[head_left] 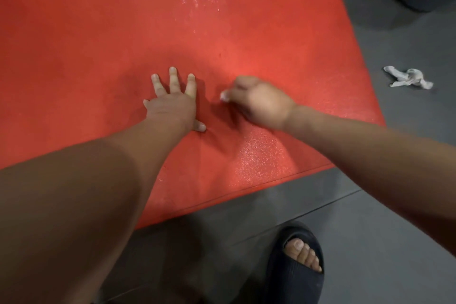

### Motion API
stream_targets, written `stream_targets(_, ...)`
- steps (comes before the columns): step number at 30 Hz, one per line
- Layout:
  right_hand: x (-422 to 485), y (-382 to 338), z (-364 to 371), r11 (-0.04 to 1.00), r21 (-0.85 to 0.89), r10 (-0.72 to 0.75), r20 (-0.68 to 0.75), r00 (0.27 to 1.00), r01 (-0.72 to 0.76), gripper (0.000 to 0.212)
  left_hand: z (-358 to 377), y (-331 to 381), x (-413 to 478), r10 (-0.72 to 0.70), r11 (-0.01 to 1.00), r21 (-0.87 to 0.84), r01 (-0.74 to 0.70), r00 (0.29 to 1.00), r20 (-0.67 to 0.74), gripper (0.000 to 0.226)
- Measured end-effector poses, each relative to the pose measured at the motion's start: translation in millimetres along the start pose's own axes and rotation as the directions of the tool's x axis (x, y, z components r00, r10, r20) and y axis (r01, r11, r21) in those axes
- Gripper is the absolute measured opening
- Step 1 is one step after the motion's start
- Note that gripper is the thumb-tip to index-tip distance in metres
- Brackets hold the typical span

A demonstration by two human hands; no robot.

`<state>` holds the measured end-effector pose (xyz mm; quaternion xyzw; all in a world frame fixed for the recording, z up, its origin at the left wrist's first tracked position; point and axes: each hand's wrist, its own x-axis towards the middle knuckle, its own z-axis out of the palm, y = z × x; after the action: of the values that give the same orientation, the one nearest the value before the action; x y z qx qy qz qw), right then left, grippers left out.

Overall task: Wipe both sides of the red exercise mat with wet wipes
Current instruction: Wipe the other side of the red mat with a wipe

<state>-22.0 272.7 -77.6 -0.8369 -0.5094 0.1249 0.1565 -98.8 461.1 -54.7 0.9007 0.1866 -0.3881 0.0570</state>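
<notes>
On grey floor point(370, 205): red mat point(98, 44) wet-sheened; left hand point(172, 106) pressed flat, right hand point(259, 103) curled, grasp unclear.

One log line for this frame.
left hand flat on red mat | right hand curled over mat, hold unclear | mat wet-streaked | crumpled wipe on floor beside mat

Red foam exercise mat point(98, 44); crumpled white wet wipe point(409, 78).
Mat flat on grey floor point(370, 229), wet-streaked; wipe lies apart, near its right edge.

Red mat point(98, 44): grainy foam, wet sheen patches. Floor point(370, 229): matt grey.
</notes>
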Motion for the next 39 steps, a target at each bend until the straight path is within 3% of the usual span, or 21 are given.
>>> stream_targets(2,11,27,-14,0.968,-0.035,0.241,-0.128,0.962,-0.247,0.037,-1,0,-1,-0.001,1.000,-0.002,0.001,1.000,0.002,0.128)
stream_targets(4,17,46,-25,0.868,0.008,0.481,-0.255,0.839,-0.496,0.034,-2,0,-1,-0.002,1.000,0.001,0.002,1.000,0.005,0.128)
stream_targets(5,19,45,-25,0.839,0.012,0.528,-0.262,0.808,-0.544,0.032,-3,1,-1,-0.002,1.000,0.000,0.002,1.000,0.006,0.128)
stream_targets(7,18,23,-14,0.894,0.015,0.442,-0.187,0.877,-0.447,0.025,-3,1,0,-0.002,1.000,-0.004,0.003,1.000,0.007,0.128)
stream_targets(9,9,-6,0,0.985,0.059,0.168,-0.047,0.985,-0.165,0.022,-2,-1,1,0.001,1.000,-0.004,-0.001,1.000,0.001,0.128)
stream_targets(11,2,-15,4,0.998,0.040,-0.053,0.035,0.998,0.052,0.032,-1,-2,1,0.007,1.000,-0.007,-0.007,1.000,0.000,0.127)
stream_targets(12,5,-8,0,0.998,0.010,-0.058,0.039,0.998,0.058,0.039,-1,-2,1,0.006,1.000,-0.007,-0.006,1.000,0.000,0.127)
stream_targets(15,20,31,-18,0.971,-0.078,0.218,-0.102,0.971,-0.226,0.040,-1,-1,1,-0.001,1.000,0.001,0.001,1.000,0.003,0.128)
stream_targets(18,31,55,-29,0.829,-0.040,0.522,-0.298,0.799,-0.557,0.034,0,-1,3,-0.002,1.000,0.018,0.002,1.000,0.005,0.129)
stream_targets(20,34,36,-17,0.863,-0.044,0.473,-0.282,0.835,-0.504,0.033,0,-1,4,-0.002,1.000,0.019,0.002,1.000,0.007,0.129)
stream_targets(23,28,-3,2,0.989,-0.014,0.146,-0.063,0.987,-0.147,0.030,0,-3,6,0.000,1.000,0.016,0.000,1.000,0.008,0.129)
stream_targets(25,31,4,-4,0.997,-0.069,0.027,-0.004,1.000,-0.027,0.037,1,-3,5,0.005,1.000,0.015,-0.006,1.000,0.010,0.128)
stream_targets(27,42,32,-13,0.984,-0.100,0.131,-0.125,0.983,-0.144,0.036,0,-3,5,0.010,1.000,0.012,-0.010,1.000,0.013,0.128)
stream_targets(29,49,59,-24,0.904,-0.055,0.391,-0.296,0.872,-0.424,0.034,-1,-3,4,0.007,1.000,0.013,-0.007,1.000,0.014,0.127)
stream_targets(31,54,62,-24,0.834,-0.008,0.516,-0.341,0.785,-0.552,0.034,-2,-2,4,0.010,1.000,0.016,-0.010,1.000,0.014,0.127)
stream_targets(33,55,36,-13,0.899,-0.012,0.419,-0.267,0.868,-0.438,0.028,-1,-3,5,0.017,1.000,0.016,-0.017,1.000,0.010,0.127)
stream_targets(35,49,6,1,0.987,0.013,0.158,-0.107,0.982,-0.158,0.028,1,-4,6,0.023,0.999,0.022,-0.023,1.000,0.006,0.126)
stream_targets(37,46,-1,3,1.000,-0.014,-0.027,0.005,1.000,0.027,0.036,2,-5,6,0.028,0.999,0.025,-0.028,1.000,0.004,0.125)
stream_targets(39,59,19,-6,0.994,-0.102,-0.035,-0.018,0.999,0.033,0.039,2,-5,6,0.031,0.999,0.025,-0.031,1.000,0.000,0.126)
